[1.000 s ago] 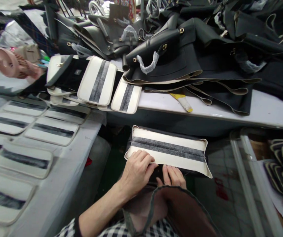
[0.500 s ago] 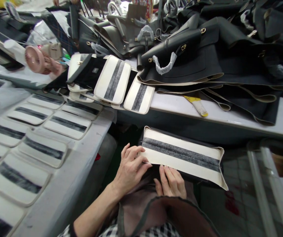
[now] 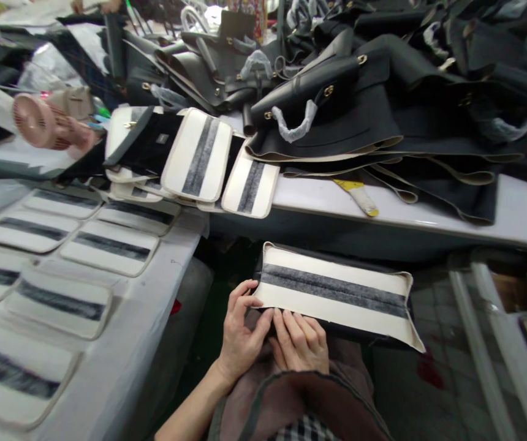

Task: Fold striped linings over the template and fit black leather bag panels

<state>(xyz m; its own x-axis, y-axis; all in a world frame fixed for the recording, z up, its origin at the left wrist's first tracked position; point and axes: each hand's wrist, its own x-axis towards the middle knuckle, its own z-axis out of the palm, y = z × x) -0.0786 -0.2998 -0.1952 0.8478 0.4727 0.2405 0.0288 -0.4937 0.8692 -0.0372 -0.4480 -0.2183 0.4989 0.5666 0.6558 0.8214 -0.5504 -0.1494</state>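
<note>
A long cream bag panel [image 3: 332, 306] with a dark grey stripe down its middle lies before me, black material showing along its edges. Its right-hand corners stand up in small points. My left hand [image 3: 240, 327] grips the panel's near left corner, fingers over the edge and thumb towards my other hand. Close beside it, my right hand [image 3: 303, 340] pinches the near edge, its fingertips on the rim. What lies under the fingers is hidden. A brown sheer sleeve [image 3: 309, 401] covers my right forearm.
Several cream striped pieces [image 3: 109, 248] lie on the left table [image 3: 153, 306]. More cream pieces [image 3: 197, 156] are stacked on the far table, near a pink fan [image 3: 38, 121]. Black bag parts [image 3: 332, 131] and a yellow-handled tool [image 3: 360, 196] lie there too. Metal rails [image 3: 479, 331] stand at right.
My right hand has slid left along the near edge, up against my left hand. My left hand has shifted slightly down and left at the corner. The view has turned a little.
</note>
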